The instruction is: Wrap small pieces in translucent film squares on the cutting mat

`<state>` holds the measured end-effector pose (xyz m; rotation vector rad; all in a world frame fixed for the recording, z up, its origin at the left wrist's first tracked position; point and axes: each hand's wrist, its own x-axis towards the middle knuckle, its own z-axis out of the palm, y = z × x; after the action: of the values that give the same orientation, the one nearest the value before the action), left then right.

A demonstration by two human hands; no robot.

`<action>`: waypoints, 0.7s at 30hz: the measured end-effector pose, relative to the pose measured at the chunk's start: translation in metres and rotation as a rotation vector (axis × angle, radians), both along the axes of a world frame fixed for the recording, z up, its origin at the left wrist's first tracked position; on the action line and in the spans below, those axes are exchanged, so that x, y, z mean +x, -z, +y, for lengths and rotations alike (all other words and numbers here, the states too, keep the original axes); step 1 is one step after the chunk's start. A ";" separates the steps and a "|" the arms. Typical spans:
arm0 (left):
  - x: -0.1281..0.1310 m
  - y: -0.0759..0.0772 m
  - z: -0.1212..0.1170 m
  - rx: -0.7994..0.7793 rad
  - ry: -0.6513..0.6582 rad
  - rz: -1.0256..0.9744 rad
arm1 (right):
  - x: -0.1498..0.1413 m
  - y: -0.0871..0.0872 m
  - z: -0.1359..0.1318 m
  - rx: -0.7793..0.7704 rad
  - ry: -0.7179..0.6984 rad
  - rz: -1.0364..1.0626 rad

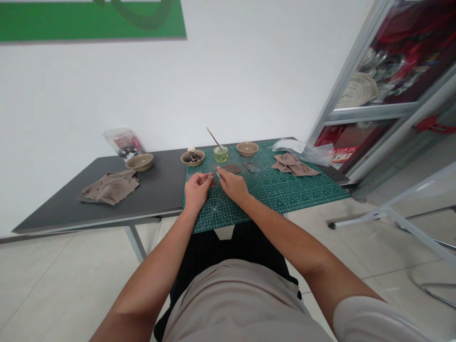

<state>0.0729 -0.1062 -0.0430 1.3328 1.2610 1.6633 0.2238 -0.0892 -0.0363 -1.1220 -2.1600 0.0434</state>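
Observation:
Over a green cutting mat (285,194), both hands work close together. My left hand (197,191) is closed in a pinch, its thumb and fingertips together; whatever sits between them is too small to name. Just to its right, my right hand (234,186) is closed too, with a small pale grey thing at its fingertips that I cannot identify. Beyond the right hand lie a flat brown rectangular piece (233,168) and a small grey flat piece (252,166). A glass jar (221,154) of yellowish-green content, with a thin stick (213,137) leaning in it, stands behind the hands.
A brown bowl (193,163) of dark pieces stands behind the left hand. Other brown bowls (247,149) sit further right and left. Brown cloths (294,164) and a plastic bag (313,153) lie right; another cloth (110,186) and a clear container (123,142) are left.

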 end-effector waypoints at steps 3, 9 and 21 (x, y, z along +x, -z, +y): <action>0.001 -0.002 -0.001 -0.045 -0.003 0.085 | -0.001 0.000 -0.001 0.017 -0.018 -0.037; -0.001 -0.012 -0.006 -0.054 -0.044 0.278 | -0.004 0.012 0.000 0.078 -0.140 -0.161; -0.001 0.002 0.002 -0.025 0.072 -0.042 | -0.002 0.002 0.000 -0.022 -0.109 -0.083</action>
<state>0.0723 -0.1040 -0.0454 1.3060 1.1917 1.6125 0.2216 -0.0893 -0.0385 -1.0341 -2.2978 0.0706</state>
